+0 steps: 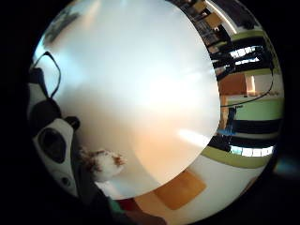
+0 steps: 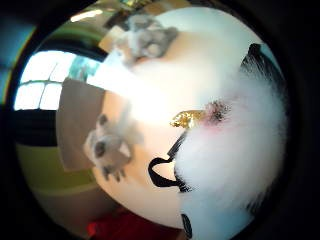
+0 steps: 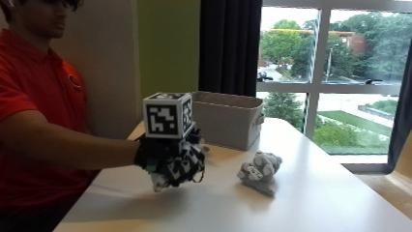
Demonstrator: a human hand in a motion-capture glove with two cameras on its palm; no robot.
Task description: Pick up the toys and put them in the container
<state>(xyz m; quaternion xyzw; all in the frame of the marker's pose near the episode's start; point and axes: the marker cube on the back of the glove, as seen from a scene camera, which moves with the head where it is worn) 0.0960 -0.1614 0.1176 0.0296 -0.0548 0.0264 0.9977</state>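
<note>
One plush toy (image 3: 169, 180) clutched in the gloved grip (image 3: 170, 157) above the counter (image 3: 322, 193) — seemingly by its edge, so it may slip before the container (image 3: 227, 119).

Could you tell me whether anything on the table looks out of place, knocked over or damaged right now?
Nothing stands out. The gloved right hand holds a white furry toy above the table. A grey plush toy lies on the table near the fabric container, which stands upright.
</note>
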